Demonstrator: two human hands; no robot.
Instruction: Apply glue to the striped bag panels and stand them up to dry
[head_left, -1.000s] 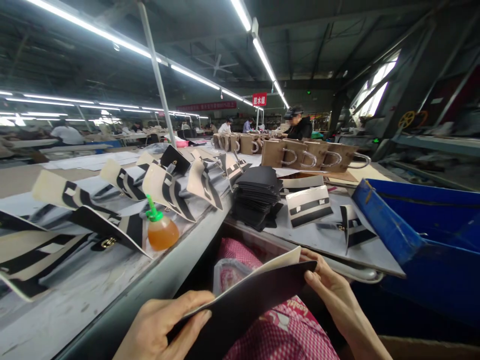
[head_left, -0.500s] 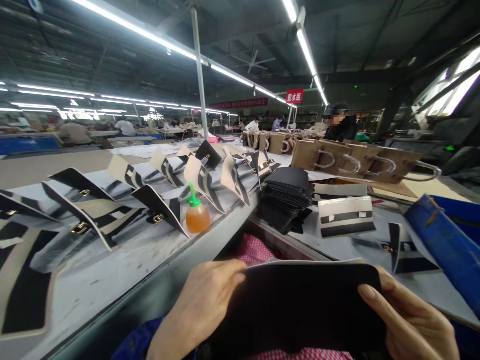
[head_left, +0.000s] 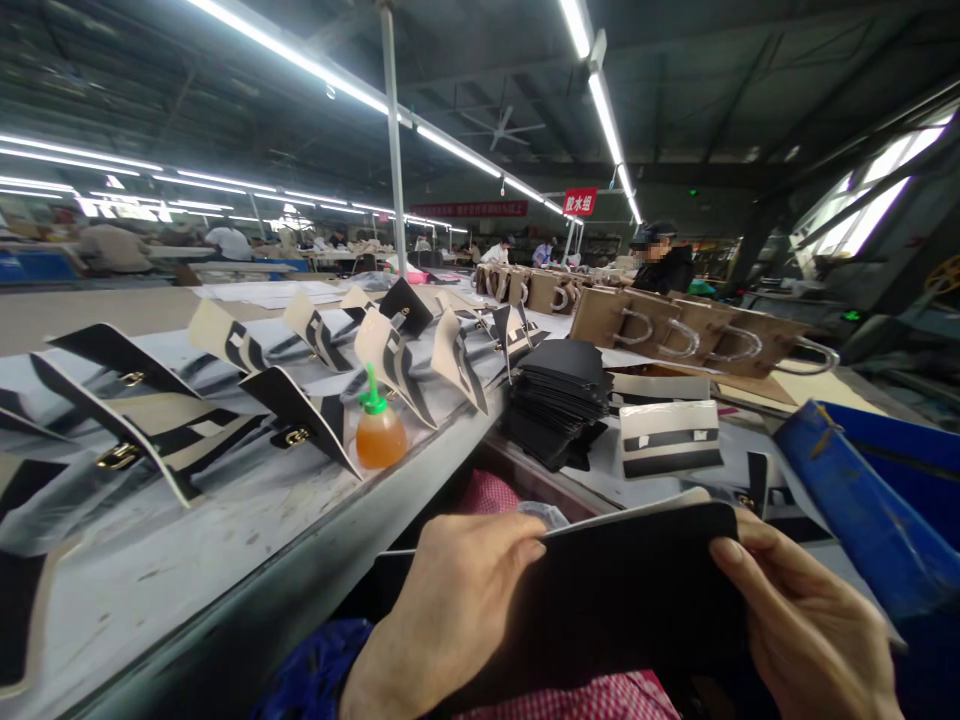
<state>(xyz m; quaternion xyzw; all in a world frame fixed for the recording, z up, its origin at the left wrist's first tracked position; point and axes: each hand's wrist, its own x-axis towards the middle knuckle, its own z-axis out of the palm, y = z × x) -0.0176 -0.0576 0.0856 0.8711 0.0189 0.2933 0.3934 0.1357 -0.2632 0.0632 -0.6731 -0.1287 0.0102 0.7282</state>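
A black leather-like panel (head_left: 637, 590) with a pale edge is held up in front of me. My left hand (head_left: 457, 600) is closed on its upper edge, thumb and fingers pinching left of the middle; a dark corner sticks out left of the wrist. At the right end, my right hand (head_left: 810, 610) pinches the panel near its top corner, thumb on the black face. Behind the top edge a bit of clear plastic (head_left: 546, 513) shows. The panel's far side is mostly hidden. Beyond it lies a stack of black pieces (head_left: 559, 400).
On the left table, black-and-cream bag pieces (head_left: 150, 430) with gold clasps stand propped beside a green-capped bottle (head_left: 381, 440) of amber liquid. A striped cream panel (head_left: 670, 438) rests ahead right, near a blue bin (head_left: 862, 510). Brown bags (head_left: 675, 325) with wrapped handles stand behind; people work farther back.
My left hand has slid right along the panel's upper edge, so a corner now shows behind the wrist. The panel tilts more, its right end higher. The view has shifted slightly right.
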